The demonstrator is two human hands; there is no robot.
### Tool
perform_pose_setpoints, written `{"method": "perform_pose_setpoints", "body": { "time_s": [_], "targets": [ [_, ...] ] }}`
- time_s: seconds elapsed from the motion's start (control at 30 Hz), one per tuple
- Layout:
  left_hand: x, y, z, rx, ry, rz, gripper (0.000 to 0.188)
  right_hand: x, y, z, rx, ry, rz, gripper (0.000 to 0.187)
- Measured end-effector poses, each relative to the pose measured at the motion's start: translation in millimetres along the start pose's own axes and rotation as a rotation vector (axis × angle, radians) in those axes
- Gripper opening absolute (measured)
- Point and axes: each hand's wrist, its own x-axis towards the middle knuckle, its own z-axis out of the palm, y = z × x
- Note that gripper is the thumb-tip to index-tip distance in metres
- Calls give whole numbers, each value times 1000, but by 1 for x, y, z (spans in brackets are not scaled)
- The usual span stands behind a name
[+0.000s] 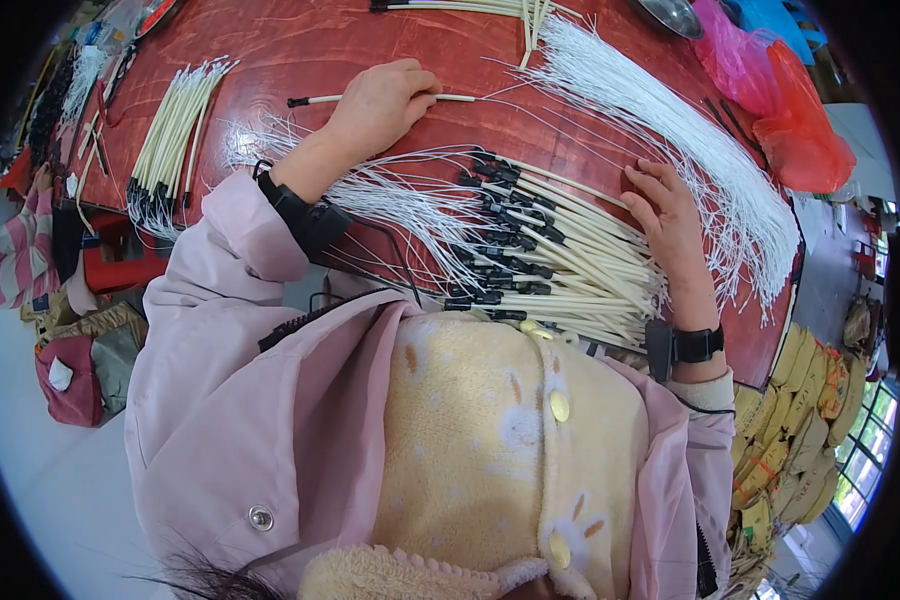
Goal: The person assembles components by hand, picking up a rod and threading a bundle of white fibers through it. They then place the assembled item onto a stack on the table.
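My left hand (385, 108) is closed around a thin cream tube (457, 97) with a black end piece (298, 102) sticking out on its left. From the tube's right end a fine white wire trails toward the right. My right hand (667, 218) hovers at the right edge of a pile of cream tubes (570, 245), its bent fingers apart; whether a thin wire touches the fingertips is too fine to make out. Black connectors (505, 262) cap the pile's left ends, and white wires (410, 205) fan out from them beneath my left forearm.
A long bundle of white wires (660, 110) spreads across the right of the red table (300, 45). Another bunch of tubes (180, 125) lies at the left. Pink and red plastic bags (800, 130) sit at the far right, near a metal bowl (675, 15). Filled sacks (795, 430) are stacked beyond the table.
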Motion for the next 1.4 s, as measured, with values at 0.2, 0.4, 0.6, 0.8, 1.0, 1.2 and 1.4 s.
{"method": "perform_pose_setpoints", "body": {
  "time_s": [0.2,0.4,0.6,0.8,1.0,1.2,1.4],
  "targets": [
    [0,-2,0,-14,5,-7,17,1,1,0,1,-4,-7,37],
    [0,-3,1,-7,5,-13,17,2,1,0,5,-3,-2,36],
    [2,2,5,32,15,17,15,5,1,-3,13,-28,-8,36],
    [13,25,18,103,-15,141,14,2,5,-3,-30,-52,-90,39],
    [53,85,66,164,-151,301,11,22,-24,5,-88,-160,-259,46],
    [64,117,79,103,-190,325,11,13,-7,8,-74,23,-287,55],
    [50,97,76,78,-89,336,13,-2,10,-6,-168,-29,-228,55]
  ]
}}
